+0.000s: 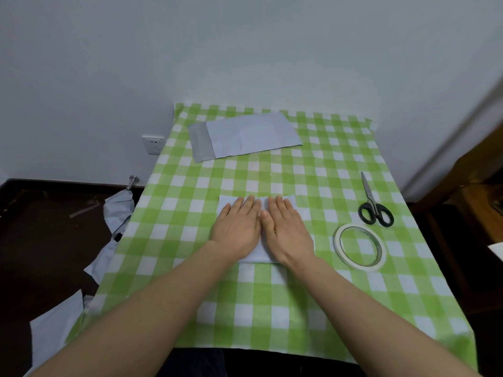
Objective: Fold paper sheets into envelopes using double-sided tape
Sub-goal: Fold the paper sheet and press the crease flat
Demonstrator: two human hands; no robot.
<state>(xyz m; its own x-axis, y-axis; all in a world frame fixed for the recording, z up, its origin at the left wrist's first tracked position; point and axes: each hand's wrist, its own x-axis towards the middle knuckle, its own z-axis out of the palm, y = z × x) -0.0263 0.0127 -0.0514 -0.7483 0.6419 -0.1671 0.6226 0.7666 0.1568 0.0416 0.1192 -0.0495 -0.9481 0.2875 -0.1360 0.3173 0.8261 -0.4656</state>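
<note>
A folded white paper sheet [260,253] lies in the middle of the green checked tablecloth [272,300]. My left hand [238,227] and my right hand [287,229] lie flat on it side by side, fingers straight, thumbs touching, pressing it down. Most of the sheet is hidden under my palms. A ring of double-sided tape [359,245] lies flat to the right of my right hand. A finished white envelope [245,136] rests at the far end of the table with its flap open to the left.
Black-handled scissors [373,205] lie beyond the tape, blades pointing away. Loose white paper scraps [109,240] hang off the table's left edge and lie on the dark floor. A white wall stands right behind the table, with a socket [153,144] at left.
</note>
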